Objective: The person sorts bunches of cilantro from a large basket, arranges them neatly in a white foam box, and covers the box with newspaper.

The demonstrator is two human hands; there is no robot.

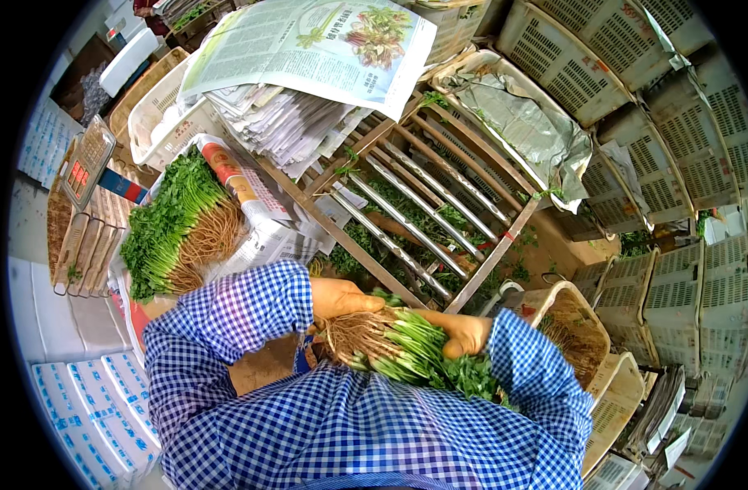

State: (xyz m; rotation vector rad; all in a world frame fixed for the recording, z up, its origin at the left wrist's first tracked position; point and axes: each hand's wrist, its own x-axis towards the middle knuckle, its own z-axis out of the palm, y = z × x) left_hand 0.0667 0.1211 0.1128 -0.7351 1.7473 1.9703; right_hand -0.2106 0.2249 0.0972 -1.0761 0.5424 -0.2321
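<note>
A bunch of coriander-like greens (402, 339) lies across the front of my body, brown roots to the left and leaves to the right. Its root end is gripped by my left hand (341, 299), whose fingers are closed and partly hidden. On the stems toward the leafy end, my right hand (465, 333) is closed, thumb on the near side. To the left, a larger pile of the same greens (178, 224) rests on newspaper (268, 245), roots facing right. Both forearms are in blue-and-white checked sleeves.
Ahead stands a slatted rack (423, 208) with metal and wooden bars and loose greens beneath. A newspaper stack (292, 122) covers its far left. A scale (88, 163) stands at left. Plastic crates (668, 155) are piled at right; an open basket (582, 318) sits beside my right arm.
</note>
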